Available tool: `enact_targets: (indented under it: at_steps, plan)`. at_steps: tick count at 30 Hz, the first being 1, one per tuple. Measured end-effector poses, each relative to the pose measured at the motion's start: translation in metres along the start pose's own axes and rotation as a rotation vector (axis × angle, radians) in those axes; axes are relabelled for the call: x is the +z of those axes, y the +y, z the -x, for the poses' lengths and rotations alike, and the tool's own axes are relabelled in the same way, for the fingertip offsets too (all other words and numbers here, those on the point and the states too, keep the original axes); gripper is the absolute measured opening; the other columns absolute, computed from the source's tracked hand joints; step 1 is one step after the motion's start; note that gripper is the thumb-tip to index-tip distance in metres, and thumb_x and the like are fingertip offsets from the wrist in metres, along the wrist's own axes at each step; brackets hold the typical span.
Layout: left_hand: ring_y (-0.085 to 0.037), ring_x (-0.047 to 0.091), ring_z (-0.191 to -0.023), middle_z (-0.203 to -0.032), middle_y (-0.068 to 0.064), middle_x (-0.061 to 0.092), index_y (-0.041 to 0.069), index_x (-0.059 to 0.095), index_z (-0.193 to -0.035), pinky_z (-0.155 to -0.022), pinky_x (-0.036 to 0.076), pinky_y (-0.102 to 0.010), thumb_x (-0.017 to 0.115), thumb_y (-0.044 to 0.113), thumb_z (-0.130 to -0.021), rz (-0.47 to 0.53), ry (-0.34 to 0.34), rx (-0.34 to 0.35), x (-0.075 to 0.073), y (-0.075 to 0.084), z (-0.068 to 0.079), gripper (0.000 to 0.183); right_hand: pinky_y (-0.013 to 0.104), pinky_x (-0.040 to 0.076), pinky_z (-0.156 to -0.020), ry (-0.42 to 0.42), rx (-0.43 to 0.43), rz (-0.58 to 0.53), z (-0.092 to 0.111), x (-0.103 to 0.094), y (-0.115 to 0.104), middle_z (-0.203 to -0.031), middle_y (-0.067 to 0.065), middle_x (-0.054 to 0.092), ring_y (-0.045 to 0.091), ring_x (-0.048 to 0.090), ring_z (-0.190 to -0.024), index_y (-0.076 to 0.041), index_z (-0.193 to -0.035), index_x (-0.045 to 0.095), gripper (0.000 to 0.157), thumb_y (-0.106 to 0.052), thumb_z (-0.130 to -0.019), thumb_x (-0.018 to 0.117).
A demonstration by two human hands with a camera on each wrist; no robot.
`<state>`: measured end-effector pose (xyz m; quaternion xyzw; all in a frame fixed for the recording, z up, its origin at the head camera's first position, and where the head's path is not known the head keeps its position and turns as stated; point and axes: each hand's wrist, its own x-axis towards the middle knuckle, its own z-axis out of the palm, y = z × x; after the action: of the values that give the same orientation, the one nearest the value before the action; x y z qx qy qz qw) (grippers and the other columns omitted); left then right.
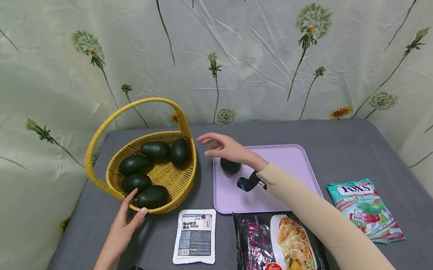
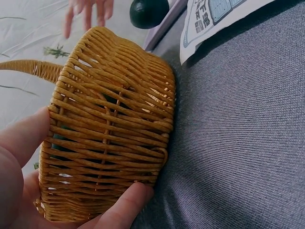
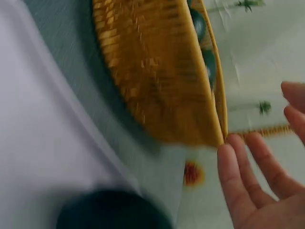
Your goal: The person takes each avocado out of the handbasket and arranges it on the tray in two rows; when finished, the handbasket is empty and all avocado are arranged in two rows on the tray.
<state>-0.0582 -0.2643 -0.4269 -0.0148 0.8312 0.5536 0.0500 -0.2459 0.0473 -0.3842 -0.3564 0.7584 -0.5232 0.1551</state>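
A yellow wicker basket point(image 1: 171, 179) with a tall arched handle stands at the back left, holding several dark green avocados point(image 1: 155, 151). My left hand point(image 1: 122, 228) grips its near-left rim; in the left wrist view the thumb lies at the rim and other fingers reach along the woven wall point(image 2: 109, 138). Between basket and tray my right hand point(image 1: 229, 147) hovers, fingers loosely extended and holding nothing. The right wrist view has its fingers point(image 3: 231, 171) close to the basket's rim. One avocado point(image 1: 229, 167) lies on the lilac tray point(image 1: 282, 159), partly hidden below the right hand.
In front of the basket lies a white pouch point(image 1: 194, 236). A black noodle package point(image 1: 258, 249) is at the tray's near edge, partly under the right forearm. Farther right is a teal candy bag point(image 1: 365, 211). A floral curtain point(image 1: 253, 74) hangs behind the grey table point(image 1: 345, 152).
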Motion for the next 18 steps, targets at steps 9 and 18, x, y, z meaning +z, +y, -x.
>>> enact_targets:
  at_steps: [9, 18]
  plan:
    - [-0.045, 0.045, -0.121, -0.154, -0.026, 0.002, 0.016, 0.009, -0.155, -0.092, 0.049, -0.037, 0.048, 0.026, -0.102, 0.003, -0.002, -0.014, 0.0, 0.001, 0.0, 0.066, 0.026, 0.047, -0.093, -0.283, -0.096, -0.071, -0.045, 0.06, -0.023, -0.133, 0.019, 0.05, 0.029, 0.055, -0.115, 0.002, -0.132, 0.052, 0.039, 0.0, -0.094, 0.057]
    - [-0.048, 0.044, -0.121, -0.154, -0.026, 0.0, 0.017, 0.006, -0.155, -0.093, 0.048, -0.044, 0.049, 0.03, -0.101, -0.009, 0.009, -0.042, 0.001, 0.0, -0.001, 0.07, 0.025, 0.041, -0.1, -0.493, -0.032, 0.024, -0.066, 0.102, -0.028, -0.136, 0.01, 0.049, 0.017, 0.044, -0.126, -0.002, -0.127, 0.058, 0.037, 0.002, -0.09, 0.06]
